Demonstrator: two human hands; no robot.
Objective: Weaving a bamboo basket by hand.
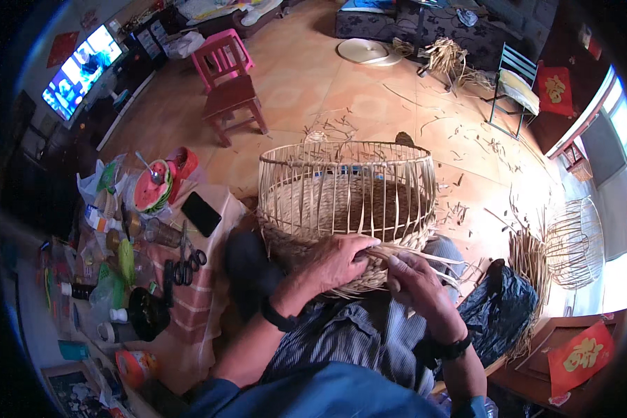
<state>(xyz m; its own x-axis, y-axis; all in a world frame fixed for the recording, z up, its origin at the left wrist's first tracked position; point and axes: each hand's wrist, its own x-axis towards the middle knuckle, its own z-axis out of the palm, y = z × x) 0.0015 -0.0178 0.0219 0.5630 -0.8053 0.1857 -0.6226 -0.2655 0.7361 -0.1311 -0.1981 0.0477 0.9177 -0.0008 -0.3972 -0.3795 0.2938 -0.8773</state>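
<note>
A half-woven straw basket (280,240) sits on my lap, its lower wall densely plaited and its upper part an open frame of upright ribs under a round rim. My left hand (334,261) is closed at the basket's near side, thumb and fingers pinching a bundle of pale straw strands (425,256). To its right, my right hand (419,284) also grips the strands, thumb against fingers. Their loose ends stick out to the right past my knuckles. The fingertips of both hands are partly hidden.
At left, a cloth-covered table (198,275) carries scissors (182,268), a phone (202,214), cut watermelon (152,188) and several jars. A wooden chair (233,97) stands ahead. On the right are a straw bundle (529,258), a black plastic bag (498,303) and a wire frame (577,244). Straw scraps litter the floor.
</note>
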